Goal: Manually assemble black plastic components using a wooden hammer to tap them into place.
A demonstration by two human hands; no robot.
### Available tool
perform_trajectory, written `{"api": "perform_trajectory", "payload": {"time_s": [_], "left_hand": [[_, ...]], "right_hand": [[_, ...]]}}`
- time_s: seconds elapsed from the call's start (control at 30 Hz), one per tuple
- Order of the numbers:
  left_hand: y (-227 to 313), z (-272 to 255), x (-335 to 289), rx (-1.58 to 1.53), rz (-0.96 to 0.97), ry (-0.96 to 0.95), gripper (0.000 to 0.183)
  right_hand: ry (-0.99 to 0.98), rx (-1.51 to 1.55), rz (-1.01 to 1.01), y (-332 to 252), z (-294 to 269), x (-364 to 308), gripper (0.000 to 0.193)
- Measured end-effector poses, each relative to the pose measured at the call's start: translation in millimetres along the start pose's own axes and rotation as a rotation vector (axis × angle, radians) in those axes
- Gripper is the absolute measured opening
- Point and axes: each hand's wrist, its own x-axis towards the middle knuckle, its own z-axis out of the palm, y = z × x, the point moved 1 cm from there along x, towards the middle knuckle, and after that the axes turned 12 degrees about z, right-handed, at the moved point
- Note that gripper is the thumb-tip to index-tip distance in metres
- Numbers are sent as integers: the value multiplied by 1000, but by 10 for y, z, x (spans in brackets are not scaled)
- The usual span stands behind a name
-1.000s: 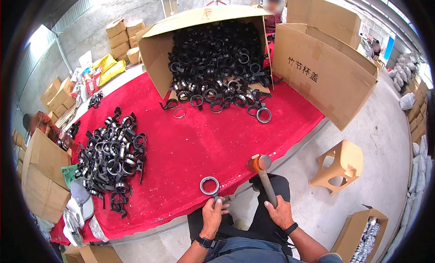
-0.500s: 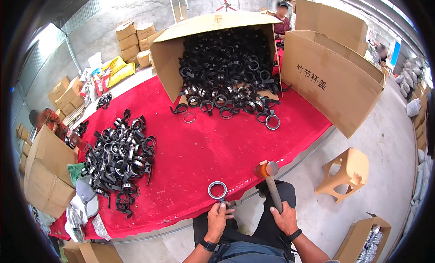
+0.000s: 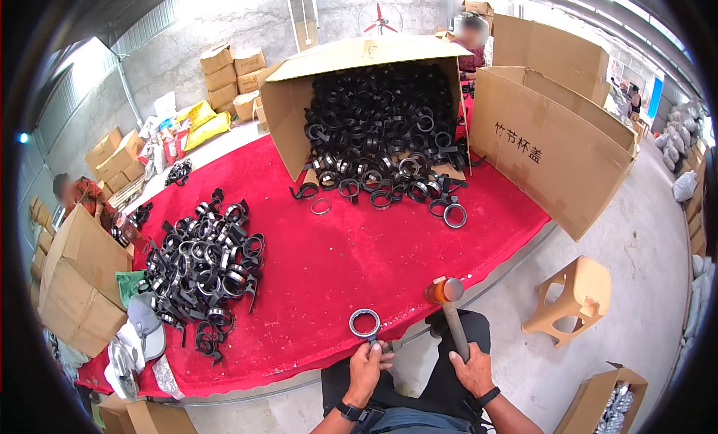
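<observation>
My left hand (image 3: 366, 370) is closed on the stem of a black ring with a silvery band (image 3: 352, 324). The ring lies at the near edge of the red-covered table, its round end on the cloth. Wrapped round the handle of a mallet (image 3: 455, 331), my right hand (image 3: 472, 371) rests above my lap. The mallet's head, orange with a grey face, is raised near the table edge, to the right of the ring and apart from it. A heap of similar black rings with silvery bands (image 3: 202, 262) lies on the table's left side.
A large carton (image 3: 284, 127) on its side spills many black rings (image 3: 381, 127) onto the red cloth (image 3: 359, 254). Another open carton (image 3: 538, 150) stands at right. A beige stool (image 3: 580, 292) is on the floor. Grey cap (image 3: 153, 333) lies at left. Two people sit farther off.
The whole view has shifted, so the table and its contents appear slightly lower and to the right. Both hands keep their holds on the ring and mallet, with little other movement.
</observation>
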Motion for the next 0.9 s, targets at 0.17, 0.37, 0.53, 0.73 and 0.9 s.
{"api": "perform_trajectory", "payload": {"time_s": [0.17, 0.37, 0.53, 0.73, 0.9], "left_hand": [[7, -7, -2, -3, -15, -2, 31], [100, -47, -38, 26, -6, 1, 29], [47, -110, -67, 43, 8, -8, 29], [39, -98, -28, 31, 43, 0, 31], [-55, -98, -48, 47, 9, 4, 35]], "right_hand": [[38, 75, -21, 21, 1, 3, 47], [22, 174, -53, 162, 5, 95, 45], [-85, 506, 20, -389, -405, 364, 38], [38, 680, -200, -1853, -1434, 1014, 33], [43, 728, -269, -1472, -846, 803, 25]]}}
